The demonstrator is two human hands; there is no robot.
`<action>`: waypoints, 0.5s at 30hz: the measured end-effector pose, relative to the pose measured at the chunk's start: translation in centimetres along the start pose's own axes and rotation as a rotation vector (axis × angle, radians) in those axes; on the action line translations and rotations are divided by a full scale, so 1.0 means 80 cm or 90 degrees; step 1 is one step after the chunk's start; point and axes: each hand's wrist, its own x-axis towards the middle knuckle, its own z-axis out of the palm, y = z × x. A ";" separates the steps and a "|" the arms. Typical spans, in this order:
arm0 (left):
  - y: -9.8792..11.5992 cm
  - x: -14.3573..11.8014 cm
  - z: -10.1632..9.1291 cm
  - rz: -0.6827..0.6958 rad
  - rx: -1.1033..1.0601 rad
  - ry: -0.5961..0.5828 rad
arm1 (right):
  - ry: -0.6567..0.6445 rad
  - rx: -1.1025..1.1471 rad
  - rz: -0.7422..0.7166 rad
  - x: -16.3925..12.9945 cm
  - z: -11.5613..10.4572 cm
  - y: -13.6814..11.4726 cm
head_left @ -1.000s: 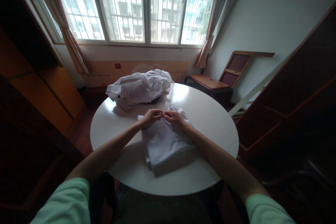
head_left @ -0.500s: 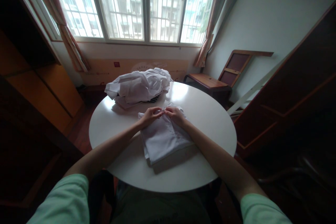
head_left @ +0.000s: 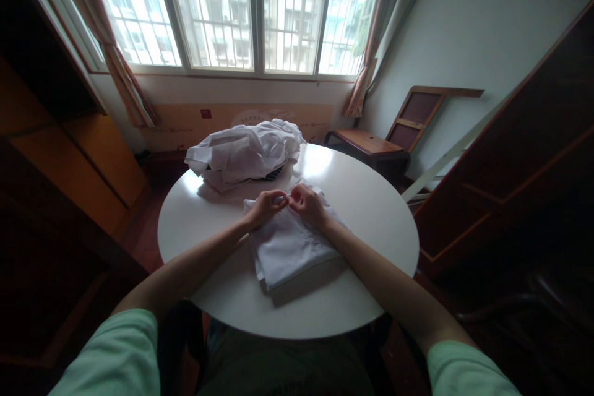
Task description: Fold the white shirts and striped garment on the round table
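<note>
A folded white shirt (head_left: 292, 253) lies on the round white table (head_left: 371, 223) in front of me. At its far edge, near what looks like the collar, my left hand (head_left: 269, 207) pinches the cloth between thumb and fingers. Right beside it my right hand (head_left: 307, 203) is curled, its fingertips closed on the same bit of cloth. The two sets of fingertips meet there. Whatever small part lies between them is hidden.
A heap of white clothes (head_left: 250, 148) rests at the table's back left, with something dark and striped under it. A wooden chair (head_left: 371, 141) stands beyond the table at the back right. Barred windows (head_left: 213, 18) are behind.
My right hand has turned and curled more, its knuckles raised a little at the shirt's far edge. My left hand stays nearly in place. The shirt has barely shifted.
</note>
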 end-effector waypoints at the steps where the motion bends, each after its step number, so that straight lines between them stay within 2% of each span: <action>1: 0.000 0.000 0.001 0.002 0.018 0.005 | 0.010 -0.012 -0.007 -0.001 0.000 -0.003; 5: 0.001 -0.003 0.003 -0.001 0.118 0.020 | -0.001 -0.037 -0.015 -0.003 0.003 -0.010; 8: 0.005 -0.004 0.004 -0.008 0.189 0.012 | -0.033 -0.022 0.020 0.000 0.004 -0.009; 12: 0.010 -0.006 0.004 -0.021 0.264 0.008 | -0.107 0.079 0.093 0.008 -0.003 0.001; 15: 0.011 -0.006 0.003 -0.021 0.292 -0.003 | -0.166 0.174 0.103 0.012 -0.009 0.010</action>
